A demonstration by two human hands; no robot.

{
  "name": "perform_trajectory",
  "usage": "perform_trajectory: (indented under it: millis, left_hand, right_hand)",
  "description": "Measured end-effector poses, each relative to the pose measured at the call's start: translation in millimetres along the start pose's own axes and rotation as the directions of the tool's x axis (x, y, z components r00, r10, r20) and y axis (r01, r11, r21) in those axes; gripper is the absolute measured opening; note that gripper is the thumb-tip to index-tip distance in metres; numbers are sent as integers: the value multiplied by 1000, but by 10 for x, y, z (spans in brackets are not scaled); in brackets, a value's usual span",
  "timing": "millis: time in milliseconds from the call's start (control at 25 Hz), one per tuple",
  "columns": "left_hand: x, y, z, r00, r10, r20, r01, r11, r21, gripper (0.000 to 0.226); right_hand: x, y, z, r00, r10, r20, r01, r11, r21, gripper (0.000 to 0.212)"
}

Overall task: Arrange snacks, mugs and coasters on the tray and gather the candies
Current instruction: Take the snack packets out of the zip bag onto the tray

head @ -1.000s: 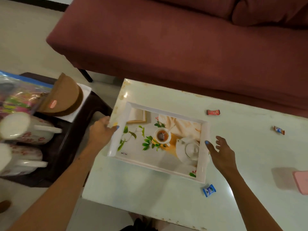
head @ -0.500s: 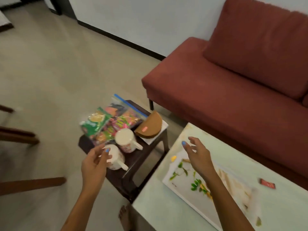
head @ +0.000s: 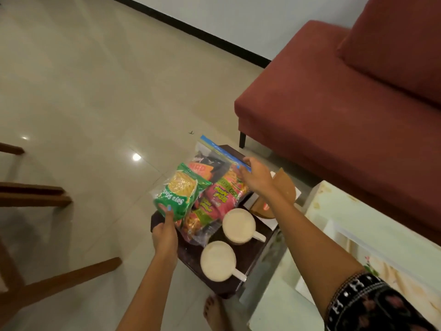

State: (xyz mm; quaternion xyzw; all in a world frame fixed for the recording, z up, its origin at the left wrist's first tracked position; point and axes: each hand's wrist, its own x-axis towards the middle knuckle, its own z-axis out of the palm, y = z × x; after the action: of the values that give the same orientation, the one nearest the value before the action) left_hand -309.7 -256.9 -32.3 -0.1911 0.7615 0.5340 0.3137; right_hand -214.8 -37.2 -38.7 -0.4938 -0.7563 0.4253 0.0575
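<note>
Snack bag [head: 202,189]: clear, blue zip, bright packets | gripped by left hand [head: 164,235] and right hand [head: 256,176] | two mugs [head: 238,225] beside, coasters [head: 284,189] behind, dark desk [head: 248,256].

White lettering reading "Soya Sticks", seen upside down, is printed on the green snack packet [head: 177,194] at the left of the clear zip bag [head: 202,187]. Yellow lettering, also inverted, is carried on the pink packet [head: 220,195] just right of it; the words are too blurred to be made out. Partial orange-red letters are seen on a packet [head: 200,167] at the far end of the bag, not legible. A small red label [head: 265,207] is stuck on the brown coasters [head: 284,189] to the right; its text cannot be read.
</note>
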Motion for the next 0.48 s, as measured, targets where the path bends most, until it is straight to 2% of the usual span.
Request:
perform_trajectory:
  millis: [80, 240, 360, 480]
  left_hand:
    - [190, 6, 81, 996, -91, -19, 91, 995, -32, 49]
    - [349, -38, 182, 977, -208, 53, 213, 969, -124, 62]
    - [360, -29, 200, 961, -247, 121, 267, 943, -197, 57]
    - [350, 49, 164, 954, -248, 168, 284, 926, -249, 49]
  right_hand:
    - [268, 1, 113, 999, 44, 30, -42, 996, -85, 44]
    - [544, 69, 214, 988, 139, 68, -125, 976, -181, 44]
    - [580, 55, 239, 981, 182, 70, -165, 965, -202, 35]
    - [492, -100, 150, 993, 114, -20, -116, 978, -176, 23]
